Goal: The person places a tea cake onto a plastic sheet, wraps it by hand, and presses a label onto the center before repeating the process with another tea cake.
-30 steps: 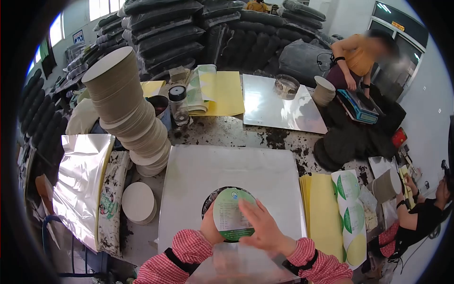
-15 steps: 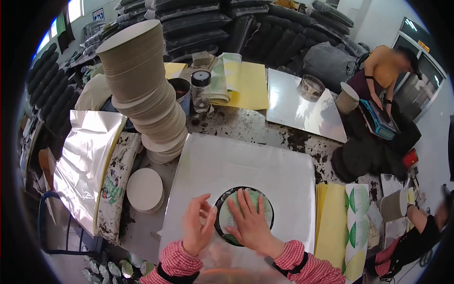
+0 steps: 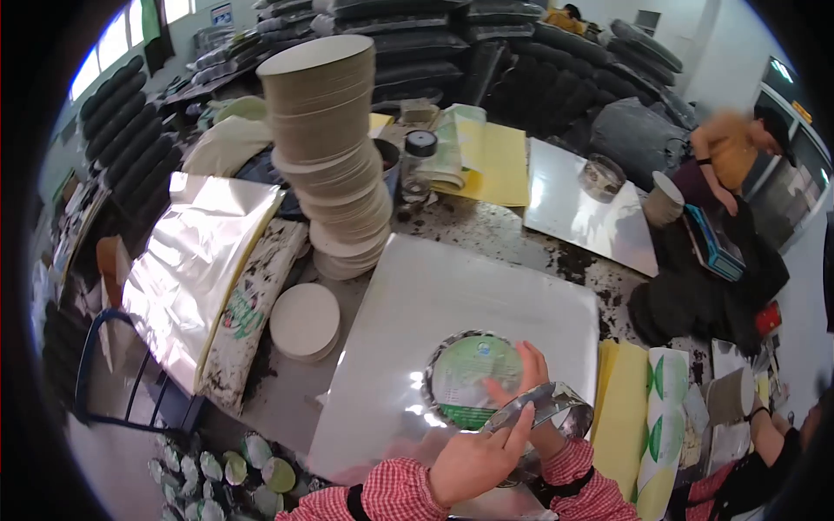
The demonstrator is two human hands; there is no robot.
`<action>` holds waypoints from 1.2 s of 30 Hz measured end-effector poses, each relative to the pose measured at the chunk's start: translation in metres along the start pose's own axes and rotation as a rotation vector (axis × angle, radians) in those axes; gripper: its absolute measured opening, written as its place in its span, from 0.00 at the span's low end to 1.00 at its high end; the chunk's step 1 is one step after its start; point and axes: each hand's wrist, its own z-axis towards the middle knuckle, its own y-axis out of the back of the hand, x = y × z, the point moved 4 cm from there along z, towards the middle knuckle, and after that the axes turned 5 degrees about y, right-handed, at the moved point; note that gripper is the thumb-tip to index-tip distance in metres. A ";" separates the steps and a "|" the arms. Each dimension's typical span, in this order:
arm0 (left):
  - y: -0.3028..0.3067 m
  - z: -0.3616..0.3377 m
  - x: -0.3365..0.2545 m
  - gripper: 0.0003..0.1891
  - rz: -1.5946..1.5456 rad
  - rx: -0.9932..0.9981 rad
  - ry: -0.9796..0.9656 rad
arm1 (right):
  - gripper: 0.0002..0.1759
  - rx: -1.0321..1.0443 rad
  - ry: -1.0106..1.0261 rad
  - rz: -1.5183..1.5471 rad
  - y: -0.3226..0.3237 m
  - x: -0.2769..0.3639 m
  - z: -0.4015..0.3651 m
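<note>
A shiny metal ring (image 3: 576, 415) is raised and tilted above the lower right of a metal sheet (image 3: 408, 286). My left hand (image 3: 478, 460) is closed on the ring's near side, with the index finger stretched along its band. Behind the ring is my right hand (image 3: 532, 378), fingers extended and apart; the band partly hides its palm. Just left of my right fingers, a round cake with a green printed label (image 3: 469, 369) lies flat on the sheet. Dark crumbly material shows around the label's edge.
Left of the sheet stand round pale discs (image 3: 304, 319) and a tall disc stack (image 3: 326, 122). Silver foil bags (image 3: 204, 260) lie farther left. Yellow sheets (image 3: 618, 391) and a label strip (image 3: 665, 408) are at right. A person (image 3: 734, 161) works at the back right; another's arm (image 3: 769, 434) shows below.
The ring has come up off the labelled cake and moved right and towards me. My right hand has left the label, and my left hand has closed on the ring. The view has shifted.
</note>
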 end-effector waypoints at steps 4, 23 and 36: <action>0.026 -0.036 -0.007 0.33 0.075 -0.021 0.221 | 0.39 0.423 0.024 0.439 -0.068 0.070 -0.013; 0.052 -0.157 0.176 0.06 -0.135 0.665 0.078 | 0.56 0.308 0.145 -0.016 0.013 0.038 -0.135; 0.059 -0.142 0.176 0.10 -0.131 0.611 -0.012 | 0.28 0.239 0.079 0.049 0.004 0.028 -0.138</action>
